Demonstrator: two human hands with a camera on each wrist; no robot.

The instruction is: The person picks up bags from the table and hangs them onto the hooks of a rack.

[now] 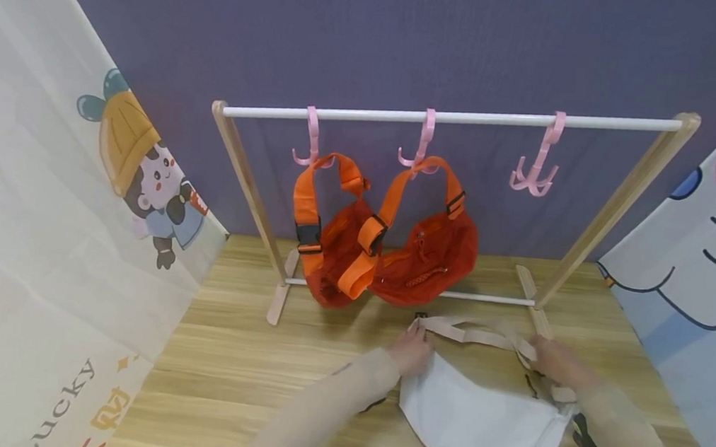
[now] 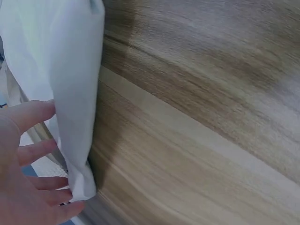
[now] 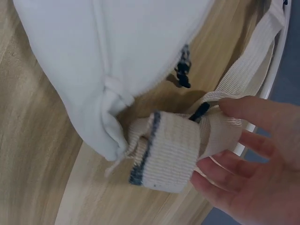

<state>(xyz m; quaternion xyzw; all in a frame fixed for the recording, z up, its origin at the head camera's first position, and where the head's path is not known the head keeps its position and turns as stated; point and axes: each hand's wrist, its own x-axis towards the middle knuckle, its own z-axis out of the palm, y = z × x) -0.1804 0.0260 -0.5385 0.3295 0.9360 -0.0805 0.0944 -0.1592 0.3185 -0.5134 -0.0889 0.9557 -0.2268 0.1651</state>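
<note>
A white waist bag [image 1: 481, 422] lies on the wooden table in front of the rack, its cream strap [image 1: 470, 334] stretched along the far side. At its left end is my left hand [image 1: 412, 350]; the left wrist view shows the thumb and spread fingers [image 2: 40, 147] touching the fabric edge. My right hand [image 1: 559, 363] holds the strap near the bag's right end, thumb on top and fingers against the other side in the right wrist view. Close by hang a folded, stitched strap loop [image 3: 173, 152] and a dark zip cord [image 3: 183, 68]. A black buckle [image 1: 585, 436] lies beside my right wrist.
Behind the bag stands a wooden rack with a white rail [image 1: 367, 116]. Two red-orange waist bags hang from pink hooks, one left [image 1: 340, 240], one middle [image 1: 439, 248]. The right pink hook [image 1: 536, 172] carries nothing. Printed cloth walls [image 1: 51, 154] flank the table.
</note>
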